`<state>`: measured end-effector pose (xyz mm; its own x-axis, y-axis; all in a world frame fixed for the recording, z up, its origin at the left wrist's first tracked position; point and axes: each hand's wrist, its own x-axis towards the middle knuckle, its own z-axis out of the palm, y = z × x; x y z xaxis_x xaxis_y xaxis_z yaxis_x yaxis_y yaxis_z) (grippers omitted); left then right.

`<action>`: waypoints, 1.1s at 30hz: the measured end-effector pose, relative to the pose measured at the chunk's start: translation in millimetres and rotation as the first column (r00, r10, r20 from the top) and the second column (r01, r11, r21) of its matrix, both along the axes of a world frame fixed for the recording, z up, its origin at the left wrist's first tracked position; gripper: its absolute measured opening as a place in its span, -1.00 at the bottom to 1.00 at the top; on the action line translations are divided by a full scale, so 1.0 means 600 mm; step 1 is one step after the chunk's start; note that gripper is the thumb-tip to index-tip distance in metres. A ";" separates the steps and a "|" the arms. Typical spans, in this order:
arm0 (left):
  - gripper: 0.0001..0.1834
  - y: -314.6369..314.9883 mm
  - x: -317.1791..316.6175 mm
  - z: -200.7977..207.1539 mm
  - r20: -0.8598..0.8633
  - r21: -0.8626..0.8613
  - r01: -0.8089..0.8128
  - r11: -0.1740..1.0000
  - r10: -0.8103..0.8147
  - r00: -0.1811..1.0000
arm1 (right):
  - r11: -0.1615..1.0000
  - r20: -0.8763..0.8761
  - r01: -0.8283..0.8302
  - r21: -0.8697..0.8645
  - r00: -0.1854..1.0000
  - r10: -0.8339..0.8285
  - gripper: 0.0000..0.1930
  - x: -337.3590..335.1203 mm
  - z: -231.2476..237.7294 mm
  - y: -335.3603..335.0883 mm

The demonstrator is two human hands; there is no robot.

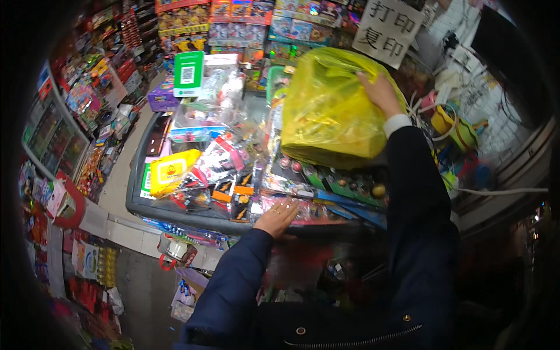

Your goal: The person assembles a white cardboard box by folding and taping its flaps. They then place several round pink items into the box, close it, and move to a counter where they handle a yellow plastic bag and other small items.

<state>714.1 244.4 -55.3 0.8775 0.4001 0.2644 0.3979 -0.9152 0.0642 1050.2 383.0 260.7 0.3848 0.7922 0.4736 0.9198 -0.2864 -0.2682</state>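
A bulging, boxy yellow plastic bag (pixel 329 111) rests at the back right of the goods-covered counter. My right hand (pixel 380 95) is on its upper right, fingers closed on the bunched plastic; folds partly cover the fingertips. What the bag contains cannot be made out. Close to me, my left hand (pixel 279 217) lies with fingers stretched out on a flat pink package (pixel 315 211) at the counter's front edge. Left of that hand are clear-wrapped packets (pixel 219 166) and a yellow soft pack (pixel 174 172).
A green payment-code stand (pixel 188 74) rises at the back left beside a purple box (pixel 164 96). Boxed goods line the back. White cables (pixel 434 111) run right of the bag, near a dark screen (pixel 513 64). Crowded shelves and a glass-fronted case (pixel 53 134) fill the left.
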 end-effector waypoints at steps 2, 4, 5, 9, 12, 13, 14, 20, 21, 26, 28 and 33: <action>0.03 -0.004 0.001 0.005 0.015 -0.036 -0.016 0.999 0.016 1.000 | 0.999 0.124 0.010 0.031 0.992 -0.014 -0.14 -0.017 -0.010 -0.023; 0.05 -0.007 0.002 0.011 0.001 -0.048 -0.027 0.998 0.027 1.000 | 0.962 0.106 -0.067 0.264 0.994 0.041 -0.15 -0.029 -0.032 -0.077; 0.06 -0.009 0.003 0.013 -0.009 -0.061 -0.036 0.998 0.035 0.999 | 0.895 0.162 -0.160 0.416 0.982 0.101 -0.15 -0.033 -0.049 -0.109; 0.04 -0.014 0.005 0.017 0.092 -0.034 -0.029 0.999 0.032 0.995 | 0.729 -0.100 0.040 0.683 0.994 0.039 -0.26 -0.079 -0.170 -0.218; 0.05 -0.014 0.008 0.016 0.091 -0.065 -0.039 0.997 0.045 0.995 | 0.742 -0.568 0.110 0.661 0.719 0.400 -0.37 -0.113 -0.225 -0.203; 0.07 -0.014 0.009 0.015 0.083 -0.048 -0.043 0.998 0.046 0.995 | 0.748 -0.571 0.088 0.658 0.706 0.419 -0.42 -0.127 -0.236 -0.192; 0.07 -0.014 0.010 0.014 0.076 -0.045 -0.041 0.998 0.044 0.996 | 0.785 -0.638 0.117 0.608 0.660 0.396 -0.47 -0.139 -0.242 -0.179; 0.06 -0.018 0.012 0.013 0.048 -0.046 -0.070 0.997 0.072 0.996 | 0.800 -0.539 0.041 0.599 0.759 0.365 -0.64 -0.171 -0.241 -0.170; 0.06 -0.020 0.012 0.013 0.060 -0.027 -0.072 0.997 0.073 0.995 | 0.768 -0.543 0.027 0.640 0.723 0.427 -0.65 -0.173 -0.243 -0.178; 0.07 -0.019 0.012 0.014 0.050 -0.040 -0.072 0.997 0.074 0.996 | 0.676 -0.515 -0.160 0.720 0.529 0.674 -0.70 -0.181 -0.276 -0.217; 0.07 -0.019 0.013 0.014 0.047 -0.025 -0.069 0.997 0.070 0.996 | 0.689 -0.616 -0.208 0.695 0.321 0.719 -0.66 -0.167 -0.280 -0.226; 0.07 -0.020 0.016 0.016 0.094 0.031 -0.058 0.998 0.055 0.994 | 0.783 -0.760 -0.310 0.539 0.222 0.611 -0.64 -0.136 -0.243 -0.199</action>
